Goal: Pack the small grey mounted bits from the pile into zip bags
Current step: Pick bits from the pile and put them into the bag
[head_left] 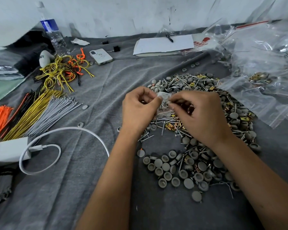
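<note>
A wide pile of small grey round bits [186, 170], screws and brass clips lies on the grey cloth in front of me. Above its middle I hold a small clear zip bag [164, 103] with a few parts inside. My left hand [138, 107] pinches the bag's top left edge between thumb and fingers. My right hand [199, 113] pinches the top right edge, and its palm hides part of the pile. The two thumbs nearly meet at the bag's mouth.
Clear zip bags [263, 77] are heaped at the right. Bundles of yellow, grey and orange ties [40, 112] lie at the left, with a white charger and cable [40, 146]. A phone [101, 56], a water bottle [52, 34] and a notepad [163, 44] sit at the back.
</note>
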Motion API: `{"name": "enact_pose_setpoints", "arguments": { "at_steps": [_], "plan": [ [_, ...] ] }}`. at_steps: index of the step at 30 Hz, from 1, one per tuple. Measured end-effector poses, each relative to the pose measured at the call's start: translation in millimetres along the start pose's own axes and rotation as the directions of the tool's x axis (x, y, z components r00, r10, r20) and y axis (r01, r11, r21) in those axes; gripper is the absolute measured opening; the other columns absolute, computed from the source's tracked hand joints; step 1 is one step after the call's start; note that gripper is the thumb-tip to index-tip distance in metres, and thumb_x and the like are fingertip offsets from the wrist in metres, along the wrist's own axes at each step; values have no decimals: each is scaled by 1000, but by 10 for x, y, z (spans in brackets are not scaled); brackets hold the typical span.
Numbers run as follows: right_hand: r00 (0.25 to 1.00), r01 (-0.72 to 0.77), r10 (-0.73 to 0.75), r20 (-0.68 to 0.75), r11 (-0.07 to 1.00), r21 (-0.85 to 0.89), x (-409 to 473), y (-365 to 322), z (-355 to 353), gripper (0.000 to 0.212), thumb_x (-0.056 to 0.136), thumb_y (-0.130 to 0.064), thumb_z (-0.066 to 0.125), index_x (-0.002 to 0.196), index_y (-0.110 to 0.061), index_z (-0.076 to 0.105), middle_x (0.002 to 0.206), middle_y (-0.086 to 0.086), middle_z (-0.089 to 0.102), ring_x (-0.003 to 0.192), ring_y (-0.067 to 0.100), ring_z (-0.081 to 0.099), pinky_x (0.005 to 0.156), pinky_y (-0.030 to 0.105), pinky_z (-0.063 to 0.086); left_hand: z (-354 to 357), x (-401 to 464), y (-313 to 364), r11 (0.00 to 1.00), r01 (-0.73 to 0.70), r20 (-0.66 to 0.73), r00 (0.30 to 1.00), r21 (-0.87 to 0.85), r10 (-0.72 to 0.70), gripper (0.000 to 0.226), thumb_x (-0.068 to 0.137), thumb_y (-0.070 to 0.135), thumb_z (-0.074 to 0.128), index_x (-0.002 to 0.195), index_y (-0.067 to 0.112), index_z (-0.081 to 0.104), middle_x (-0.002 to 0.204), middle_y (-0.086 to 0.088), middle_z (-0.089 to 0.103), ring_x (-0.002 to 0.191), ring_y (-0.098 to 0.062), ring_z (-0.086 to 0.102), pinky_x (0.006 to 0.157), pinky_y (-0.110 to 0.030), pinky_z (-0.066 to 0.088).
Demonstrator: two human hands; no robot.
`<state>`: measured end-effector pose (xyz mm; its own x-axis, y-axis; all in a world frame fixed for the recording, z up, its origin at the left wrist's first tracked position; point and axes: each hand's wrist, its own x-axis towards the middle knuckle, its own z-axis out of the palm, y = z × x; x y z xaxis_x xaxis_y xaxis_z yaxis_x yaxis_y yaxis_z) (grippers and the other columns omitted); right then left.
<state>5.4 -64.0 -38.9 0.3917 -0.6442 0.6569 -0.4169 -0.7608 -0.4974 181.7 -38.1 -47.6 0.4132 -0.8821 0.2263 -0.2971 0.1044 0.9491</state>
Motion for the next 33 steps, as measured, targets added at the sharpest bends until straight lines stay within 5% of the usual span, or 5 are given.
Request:
{"name": "enact_pose_setpoints", "arguments": {
  "at_steps": [11,17,23,28,33],
  "plan": [
    [999,-16,15,-40,999,-29,5,-20,-1,17,86,-12,82,101,-6,78,96,2,77,83,10,70,78,18,55,5,-11,24,999,3,19,1000,-32,-2,11,89,11,77,83,10,68,61,-1,62,49,-18,59,54,-35,53],
    [999,-25,23,-31,997,-70,-9,-13,25,17,85,-9,83,101,-7,78,95,2,78,80,1,62,78,1,41,25,-28,40,999,-7,49,999,-43,9,11,91,7,75,85,4,67,58,2,60,47,-15,57,50,-29,51],
    [991,13,-18,-132,999,-34,4,-15,-3,11,91,-16,79,94,-6,76,87,1,75,76,7,65,75,7,47,3,-8,33,998,22,-22,999,-57,-23,11,91,9,76,83,10,68,66,-2,62,52,-14,60,51,-32,54],
    [974,70,-62,217,997,-32,-6,-77,8,30,92,-49,71,78,-23,71,67,-13,65,59,0,58,62,19,46,5,3,18,999,13,-88,996,-52,-18,13,89,11,76,79,13,68,66,-4,62,53,-18,58,55,-39,55],
    [866,89,77,493,948,-305,-32,-118,79,48,75,-79,63,72,-31,63,61,-19,54,61,-2,51,61,23,40,6,30,6,998,26,-157,987,-64,-36,13,82,19,77,73,20,69,67,-5,64,60,-23,58,67,-57,58]
  ]
}}
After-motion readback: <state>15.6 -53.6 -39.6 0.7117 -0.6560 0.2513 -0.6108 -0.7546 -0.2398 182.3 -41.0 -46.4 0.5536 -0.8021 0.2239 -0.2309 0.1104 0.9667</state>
